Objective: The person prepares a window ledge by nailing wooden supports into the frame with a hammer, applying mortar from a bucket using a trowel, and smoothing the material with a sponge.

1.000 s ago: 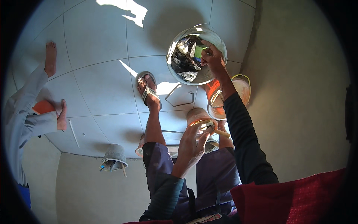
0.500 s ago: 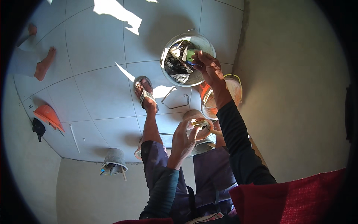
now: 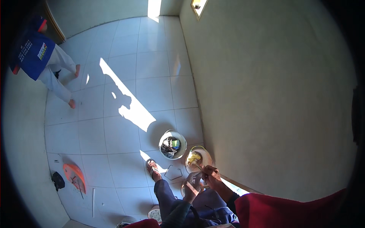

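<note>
My left hand (image 3: 192, 184) is curled near my lap, and what its fingers hold, if anything, is hidden. Close beside it, my right hand (image 3: 211, 176) has its fingers bent around the near end of a thin pale stick (image 3: 197, 166). The stick points toward a yellow-rimmed bucket (image 3: 207, 155), where something yellowish shows inside. Farther out stands a whitish bucket (image 3: 184, 147) with dark scraps and a green packet (image 3: 175, 143) in it. Partly hidden beneath my hands is another round container, with a second wooden handle (image 3: 205, 186) beside it.
A bent metal wire handle (image 3: 173, 172) lies on the tiles near my sandalled foot (image 3: 153, 169). To the left are an orange hard-shell object (image 3: 73, 175), a black item (image 3: 57, 181) and a white rod (image 3: 93, 202). A person (image 3: 45, 57) walks at far left; a wall (image 3: 266, 95) runs along the right.
My right hand has come back from the whitish bucket to beside my left hand, and the green packet lies in that bucket. The view has tilted up, showing more floor and the other person.
</note>
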Demonstrator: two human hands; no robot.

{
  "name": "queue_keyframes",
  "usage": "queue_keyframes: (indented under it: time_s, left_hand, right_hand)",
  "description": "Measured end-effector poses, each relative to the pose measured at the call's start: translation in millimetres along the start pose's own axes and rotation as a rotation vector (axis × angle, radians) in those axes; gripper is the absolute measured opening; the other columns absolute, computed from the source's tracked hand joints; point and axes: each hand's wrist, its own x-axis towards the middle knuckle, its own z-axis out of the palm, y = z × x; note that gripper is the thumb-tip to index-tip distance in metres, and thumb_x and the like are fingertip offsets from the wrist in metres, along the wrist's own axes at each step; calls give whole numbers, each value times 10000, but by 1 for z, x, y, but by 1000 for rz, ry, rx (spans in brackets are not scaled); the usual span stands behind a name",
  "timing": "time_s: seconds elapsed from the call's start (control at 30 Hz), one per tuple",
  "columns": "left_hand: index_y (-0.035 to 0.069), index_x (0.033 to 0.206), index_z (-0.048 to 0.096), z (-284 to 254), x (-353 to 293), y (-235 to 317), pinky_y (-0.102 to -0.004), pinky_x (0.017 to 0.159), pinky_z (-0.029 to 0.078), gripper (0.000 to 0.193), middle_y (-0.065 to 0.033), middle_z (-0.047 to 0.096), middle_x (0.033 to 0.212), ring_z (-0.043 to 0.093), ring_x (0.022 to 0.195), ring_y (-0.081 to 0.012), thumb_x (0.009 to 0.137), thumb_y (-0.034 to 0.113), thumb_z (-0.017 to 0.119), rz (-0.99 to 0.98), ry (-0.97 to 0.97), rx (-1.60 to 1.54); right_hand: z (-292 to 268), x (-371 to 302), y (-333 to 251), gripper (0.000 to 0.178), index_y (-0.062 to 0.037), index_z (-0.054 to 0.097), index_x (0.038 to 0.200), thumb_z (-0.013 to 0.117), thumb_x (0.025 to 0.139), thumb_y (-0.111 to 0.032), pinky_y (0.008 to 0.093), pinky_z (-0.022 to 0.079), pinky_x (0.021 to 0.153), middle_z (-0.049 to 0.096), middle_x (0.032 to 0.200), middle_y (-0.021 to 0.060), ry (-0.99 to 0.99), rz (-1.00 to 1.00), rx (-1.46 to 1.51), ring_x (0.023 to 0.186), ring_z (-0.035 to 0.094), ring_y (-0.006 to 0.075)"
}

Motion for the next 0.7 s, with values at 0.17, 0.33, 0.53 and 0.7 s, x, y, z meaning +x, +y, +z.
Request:
queue_keyframes:
  time_s: [0.17,0.33,0.53,0.7]
  left_hand:
    - [-32,952,593,71,-18,70,-306,700,531,129,-136,675,854,674,781,-182,954,97,585,295,-107,649]
    - [-17,957,448,78,5,131,-340,787,595,78,-181,656,989,702,888,-258,969,28,510,313,-430,506]
    - [14,999,402,104,18,154,-285,608,551,60,-105,563,811,674,696,-219,970,2,453,217,-553,624]
    - [13,1048,545,166,-18,150,-248,553,480,116,-49,561,756,592,588,-131,992,94,485,160,-652,739]
  right_hand:
    - [-30,-126,-79,440,-9,631,1063,605,955,-434,287,427,647,605,802,33,-120,-295,-189,717,535,108]
    - [-117,-188,-20,639,19,567,1306,668,900,-465,370,524,856,678,1137,215,153,-407,-632,993,674,247]
    - [-230,-284,45,706,-59,577,1336,669,847,-561,372,536,870,704,1080,197,382,-13,-761,938,698,264]
    - [-312,-386,35,546,-78,661,1230,694,852,-470,373,551,769,736,903,122,1056,-52,-668,829,710,264]
